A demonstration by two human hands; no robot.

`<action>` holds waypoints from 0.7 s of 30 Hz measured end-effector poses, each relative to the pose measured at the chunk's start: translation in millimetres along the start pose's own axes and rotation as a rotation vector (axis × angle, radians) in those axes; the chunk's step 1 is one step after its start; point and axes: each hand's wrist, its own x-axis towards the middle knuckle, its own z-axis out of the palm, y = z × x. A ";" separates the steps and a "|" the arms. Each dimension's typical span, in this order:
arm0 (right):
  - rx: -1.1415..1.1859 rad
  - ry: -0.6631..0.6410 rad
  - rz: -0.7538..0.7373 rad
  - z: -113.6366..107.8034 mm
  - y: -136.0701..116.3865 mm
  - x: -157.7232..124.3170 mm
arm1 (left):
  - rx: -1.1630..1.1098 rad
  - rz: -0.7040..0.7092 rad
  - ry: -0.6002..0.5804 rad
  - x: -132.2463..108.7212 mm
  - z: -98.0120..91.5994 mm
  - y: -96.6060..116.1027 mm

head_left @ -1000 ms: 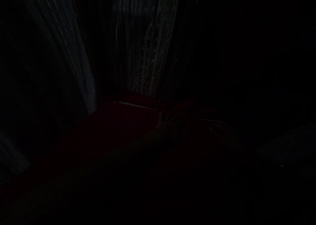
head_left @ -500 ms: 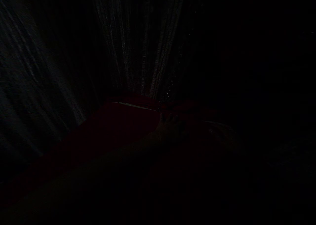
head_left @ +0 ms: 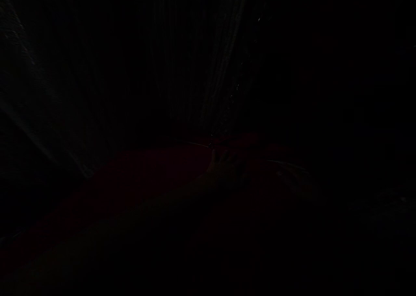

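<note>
The view is almost black. My left hand (head_left: 225, 169) is a dim shape near the centre, its forearm (head_left: 143, 213) reaching in from the lower left. It is at a dark red surface (head_left: 146, 166), which looks like cloth. A few short finger shapes show at its far side, but darkness hides whether they grip anything. Just beyond the thumb side, a thin pale line (head_left: 197, 144) runs to a small glinting spot (head_left: 210, 145). My right hand does not show.
Faint upright folds, like a curtain (head_left: 224, 53), hang at the back. Another streaked, greyish surface (head_left: 39, 144) is at the left. A pale curved edge (head_left: 286, 162) lies right of the hand. The far right is too dark to make out.
The picture has become darker. The folds at the back and left have dimmed, and less of the pale line shows. My left hand stays in nearly the same place.
</note>
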 end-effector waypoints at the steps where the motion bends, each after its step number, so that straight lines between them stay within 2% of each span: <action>1: -0.005 0.003 -0.004 1.4 1.2 0.1 | 0.001 0.002 0.005 0.1 0.4 0.0; 7: -0.051 0.023 -0.003 5.0 6.2 -2.3 | 0.018 0.003 0.013 -0.3 0.2 1.1; 17: 0.036 -0.066 -0.037 -8.0 0.5 -1.7 | 0.007 -0.020 -0.056 -2.7 -7.4 4.1; 21: 0.049 -0.076 -0.038 -8.4 0.4 -1.0 | 0.000 -0.020 -0.036 -3.4 -8.5 5.3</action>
